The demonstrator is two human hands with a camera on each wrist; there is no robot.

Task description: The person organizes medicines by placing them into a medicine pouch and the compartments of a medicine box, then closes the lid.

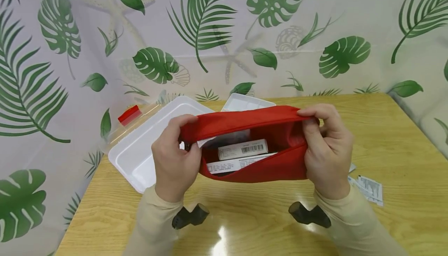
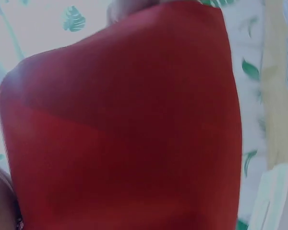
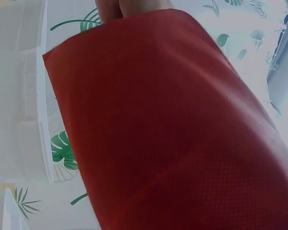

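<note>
Between both hands a red fabric pouch (image 1: 269, 170) is held up above the table, its top gaping toward the head camera. My left hand (image 1: 176, 156) pinches the pouch's left end between thumb and fingers. At the other end my right hand (image 1: 329, 151) grips the corner, thumb near the opening's edge. Inside lie a small white box (image 1: 242, 149) with a barcode and, in front of it, a white printed box or leaflet (image 1: 231, 165). Some clear or whitish material shows behind them. Red cloth fills most of both wrist views and hides what is behind it.
A white plastic tray or lid (image 1: 133, 158) lies at the back left, beside a clear container with a red latch (image 1: 129, 115). Another white container (image 1: 245, 102) stands behind the pouch. Several small printed packets (image 1: 371, 190) lie right of my right hand. A leaf-patterned cloth (image 1: 224, 34) hangs behind the table.
</note>
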